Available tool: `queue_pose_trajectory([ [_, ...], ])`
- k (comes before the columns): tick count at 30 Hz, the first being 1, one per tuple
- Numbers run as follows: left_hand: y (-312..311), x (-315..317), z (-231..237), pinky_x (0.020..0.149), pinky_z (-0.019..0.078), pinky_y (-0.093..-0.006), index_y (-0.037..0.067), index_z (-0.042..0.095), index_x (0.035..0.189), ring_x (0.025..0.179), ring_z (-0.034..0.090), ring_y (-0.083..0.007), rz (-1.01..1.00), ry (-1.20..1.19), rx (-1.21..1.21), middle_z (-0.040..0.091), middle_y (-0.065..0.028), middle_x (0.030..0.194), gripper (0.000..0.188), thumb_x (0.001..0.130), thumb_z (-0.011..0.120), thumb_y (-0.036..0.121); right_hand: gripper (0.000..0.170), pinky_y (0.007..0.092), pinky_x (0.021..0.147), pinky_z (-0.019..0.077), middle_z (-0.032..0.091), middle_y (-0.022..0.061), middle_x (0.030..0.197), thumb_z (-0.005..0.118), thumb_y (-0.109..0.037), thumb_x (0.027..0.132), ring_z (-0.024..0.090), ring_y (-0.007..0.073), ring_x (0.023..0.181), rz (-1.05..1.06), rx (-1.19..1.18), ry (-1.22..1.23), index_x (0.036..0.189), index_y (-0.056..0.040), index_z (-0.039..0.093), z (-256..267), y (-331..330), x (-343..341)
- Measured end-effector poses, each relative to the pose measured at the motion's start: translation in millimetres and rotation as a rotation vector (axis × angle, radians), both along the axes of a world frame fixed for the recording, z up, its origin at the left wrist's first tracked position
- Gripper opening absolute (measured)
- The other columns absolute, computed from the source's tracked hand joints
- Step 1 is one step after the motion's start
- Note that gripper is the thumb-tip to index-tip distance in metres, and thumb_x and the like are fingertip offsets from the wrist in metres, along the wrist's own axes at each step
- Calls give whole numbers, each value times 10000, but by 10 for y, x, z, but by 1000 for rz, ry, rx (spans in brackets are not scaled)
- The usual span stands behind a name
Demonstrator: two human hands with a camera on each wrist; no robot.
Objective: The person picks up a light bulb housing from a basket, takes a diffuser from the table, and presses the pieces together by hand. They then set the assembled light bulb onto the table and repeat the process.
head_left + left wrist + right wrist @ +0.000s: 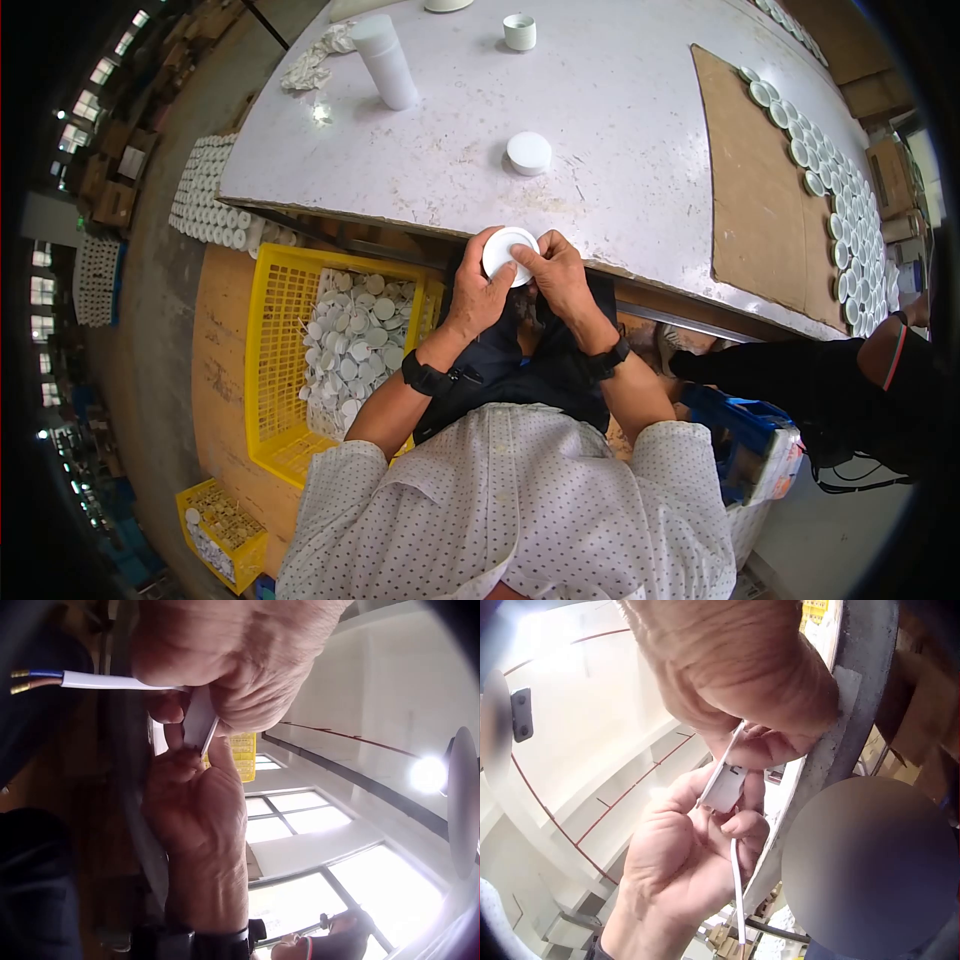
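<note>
Just off the table's front edge, both hands hold a round white downlight (503, 250) with a raised rim. My left hand (479, 288) grips its left side, with the thumb on the face. My right hand (562, 276) pinches the right side, its thumb pressed on the face too. Out of the downlight's back comes a white cable (105, 680), ending in bare-tipped blue and brown wires. The right wrist view shows the short body (726, 791) behind the flange, with fingers of both hands round it. Another round white piece (529, 153) lies on the table ahead.
A white cylinder (385, 65), a small white cup (519, 33) and a crumpled cloth (312, 62) are on the table (610, 150). Many white rings cover the cardboard (755, 190) at right. A yellow crate (270, 350) with white discs stands left; another person's arm (880, 350) is right.
</note>
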State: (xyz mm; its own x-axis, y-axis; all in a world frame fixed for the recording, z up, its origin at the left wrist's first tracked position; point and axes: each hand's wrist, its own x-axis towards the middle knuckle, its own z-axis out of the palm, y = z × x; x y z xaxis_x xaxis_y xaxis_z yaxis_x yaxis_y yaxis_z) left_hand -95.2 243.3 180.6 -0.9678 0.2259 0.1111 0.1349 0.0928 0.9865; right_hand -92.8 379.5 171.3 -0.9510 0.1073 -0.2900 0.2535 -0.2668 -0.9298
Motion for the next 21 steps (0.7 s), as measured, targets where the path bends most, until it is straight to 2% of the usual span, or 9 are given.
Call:
queue_pose_trajectory([
  [6, -73, -13, -72, 845, 437, -306, 1, 433, 1182, 973, 529, -181, 22, 11, 11, 546, -129, 1073, 401, 802, 547, 60, 308, 178, 364, 369, 489, 10, 574, 677, -207, 805, 438, 49, 431, 42, 36, -4, 713, -96, 405, -27, -77, 7],
  [8, -99, -16, -89, 837, 440, -321, 11, 449, 1183, 968, 535, -208, 18, 23, 0, 543, -145, 1075, 417, 783, 557, 64, 306, 174, 372, 372, 486, 7, 570, 666, -209, 813, 438, 47, 439, 59, 27, -7, 700, -99, 404, -43, -99, 14],
  [16, -192, -44, -48, 818, 447, -313, 6, 493, 1145, 933, 551, -184, 6, 1, 1, 574, -125, 1037, 364, 802, 567, 103, 268, 179, 406, 398, 521, 14, 599, 620, -218, 848, 479, 50, 476, 148, 10, 25, 713, -90, 428, 0, -76, 40],
  [18, -211, -28, -84, 804, 452, -302, 3, 502, 1135, 920, 552, -172, 47, -120, 64, 585, -119, 1022, 340, 827, 567, 132, 253, 176, 427, 408, 522, 10, 608, 602, -217, 860, 491, 53, 486, 148, -25, -8, 727, -87, 431, 27, -83, 42],
  [21, -188, -60, -110, 779, 458, -280, -4, 523, 1111, 892, 556, -149, 102, -157, 125, 596, -102, 992, 300, 858, 554, 152, 209, 175, 443, 415, 515, 3, 612, 584, -187, 870, 492, 50, 492, 144, 29, 38, 756, -82, 443, 69, -116, 28],
])
